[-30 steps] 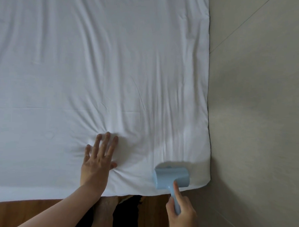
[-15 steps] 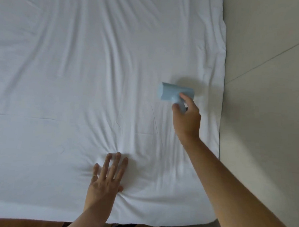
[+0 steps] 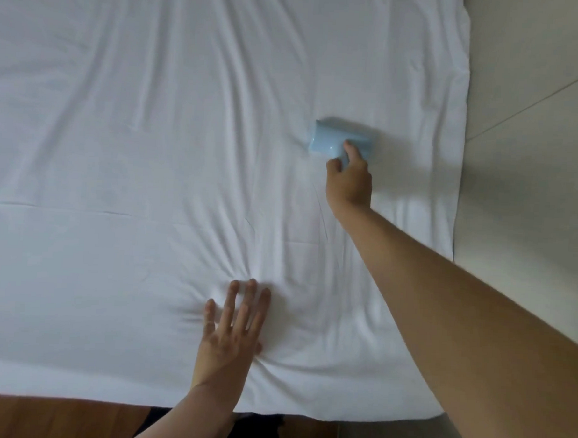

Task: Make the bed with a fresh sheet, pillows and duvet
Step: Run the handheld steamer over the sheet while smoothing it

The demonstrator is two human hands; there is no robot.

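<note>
rolling a blue lint roller [image 3: 340, 141] over the fitted sheet [image 3: 135, 146], right hand [image 3: 349, 178] gripping its handle, left hand [image 3: 233, 329] pressing flat with fingers spread; pillows and duvet not on yet

A pale beige wall [image 3: 528, 163] stands directly to the right of the bed, touching its edge, with one thin diagonal seam line [image 3: 534, 102] across it. Below the bed's near edge lies a brown wooden floor [image 3: 57, 420]. The light is soft and throws faint shadows on the wall
</note>
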